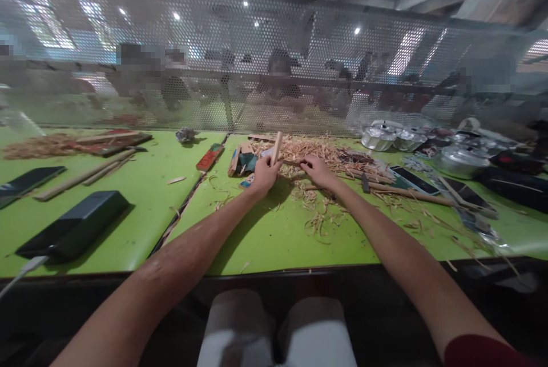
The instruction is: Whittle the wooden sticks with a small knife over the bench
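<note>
My left hand (pixel 264 173) is closed round a short pale wooden stick (pixel 276 147) that stands up out of the fist. My right hand (pixel 315 170) is just to its right, fingers curled and pinched on a thin dark strip (pixel 293 162) that runs towards the left hand. Both hands are over a heap of wood shavings (pixel 319 153) on the green table (pixel 274 236). What the strip is stays too small to tell.
A black power bank (pixel 75 227) with a white cable lies at the left, a dark phone (pixel 28 180) beyond it. Wooden sticks (pixel 81 176), a hammer (pixel 402 190), a phone (pixel 413 180), metal lids (pixel 379 137) and dark tools lie around. A perforated metal screen (pixel 274 64) closes the far side, with people behind it.
</note>
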The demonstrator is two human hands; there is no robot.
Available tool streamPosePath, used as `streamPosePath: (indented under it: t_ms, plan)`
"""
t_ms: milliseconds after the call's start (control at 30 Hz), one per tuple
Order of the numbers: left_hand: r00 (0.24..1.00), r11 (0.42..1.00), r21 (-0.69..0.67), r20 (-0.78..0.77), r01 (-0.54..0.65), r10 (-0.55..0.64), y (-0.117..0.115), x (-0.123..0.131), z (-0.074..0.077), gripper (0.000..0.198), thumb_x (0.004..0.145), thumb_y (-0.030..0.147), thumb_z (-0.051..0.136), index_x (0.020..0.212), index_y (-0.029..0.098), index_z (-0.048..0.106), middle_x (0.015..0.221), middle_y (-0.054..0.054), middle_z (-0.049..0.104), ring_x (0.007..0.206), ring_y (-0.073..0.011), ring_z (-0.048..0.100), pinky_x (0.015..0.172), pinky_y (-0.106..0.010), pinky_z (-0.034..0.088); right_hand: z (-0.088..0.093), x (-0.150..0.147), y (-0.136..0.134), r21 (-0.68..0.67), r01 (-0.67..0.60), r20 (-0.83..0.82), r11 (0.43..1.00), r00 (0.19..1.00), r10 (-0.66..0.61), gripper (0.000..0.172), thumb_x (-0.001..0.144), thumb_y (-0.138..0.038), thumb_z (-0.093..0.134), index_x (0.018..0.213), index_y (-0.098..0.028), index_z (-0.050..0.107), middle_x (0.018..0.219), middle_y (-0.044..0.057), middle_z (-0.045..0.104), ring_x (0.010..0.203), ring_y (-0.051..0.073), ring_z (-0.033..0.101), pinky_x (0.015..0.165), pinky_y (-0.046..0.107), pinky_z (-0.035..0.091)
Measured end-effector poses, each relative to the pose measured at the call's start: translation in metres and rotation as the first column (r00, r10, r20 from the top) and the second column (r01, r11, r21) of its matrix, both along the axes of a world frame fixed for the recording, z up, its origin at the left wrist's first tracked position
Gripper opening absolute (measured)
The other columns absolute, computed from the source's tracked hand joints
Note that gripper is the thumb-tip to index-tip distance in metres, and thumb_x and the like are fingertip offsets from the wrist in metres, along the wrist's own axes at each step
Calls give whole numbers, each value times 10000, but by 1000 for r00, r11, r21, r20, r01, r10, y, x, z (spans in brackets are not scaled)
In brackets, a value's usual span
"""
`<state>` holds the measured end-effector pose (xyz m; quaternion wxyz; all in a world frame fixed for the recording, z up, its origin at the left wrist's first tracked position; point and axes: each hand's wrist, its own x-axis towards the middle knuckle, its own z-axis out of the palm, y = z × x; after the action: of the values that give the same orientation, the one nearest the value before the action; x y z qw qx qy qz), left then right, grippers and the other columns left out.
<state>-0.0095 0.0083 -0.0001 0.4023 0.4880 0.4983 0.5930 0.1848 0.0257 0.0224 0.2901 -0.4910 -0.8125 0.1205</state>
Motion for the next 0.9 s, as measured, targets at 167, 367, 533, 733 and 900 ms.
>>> streamPosePath:
  t_ms: [167, 367, 533, 733, 900]
  plan:
    - [999, 999, 33, 34, -11, 10, 1, -1, 0, 151, 815, 171, 688, 722, 189, 569, 539, 73, 473, 429, -85, 421, 437, -225, 318, 4, -3, -5, 6, -1, -22, 1000, 1000, 1, 281, 947, -126, 520, 1022, -236, 767, 1137, 101, 749, 1083, 236, 662, 1015, 384, 502]
    - [999, 999, 36, 34, -13, 11, -2, -1, 1, 138, 808, 177, 697, 732, 186, 582, 543, 74, 469, 429, -78, 407, 439, -220, 304, 8, -4, -9, -31, 19, -44, 999, 999, -21, 366, 926, -100, 499, 1108, -249, 779, 1113, 104, 749, 1017, 240, 649, 961, 395, 517]
    - [1000, 999, 40, 28, -3, 2, 1, -2, -2, 93, 833, 157, 672, 787, 189, 599, 574, 66, 491, 430, -80, 411, 436, -224, 315, 10, -3, -13, -60, 16, -76, 998, 997, -21, 301, 974, -126, 506, 1081, -217, 772, 1119, 117, 730, 1000, 235, 644, 927, 362, 495]
    - [997, 999, -1, 62, -50, 50, 9, -2, -8, 112, 862, 185, 663, 782, 192, 584, 610, 49, 519, 463, -80, 401, 448, -213, 310, 11, -3, -14, -29, 31, -114, 999, 993, -34, 249, 971, -91, 521, 1064, -159, 743, 968, 75, 722, 928, 193, 620, 879, 297, 467]
    - [1000, 1000, 18, 13, -18, 18, 10, -3, -9, 139, 855, 232, 667, 737, 175, 618, 576, 48, 499, 481, -89, 392, 462, -218, 289, 8, -3, -11, -24, -23, -129, 999, 991, 19, 191, 950, -78, 588, 975, -173, 751, 1023, 67, 732, 982, 190, 624, 927, 288, 452]
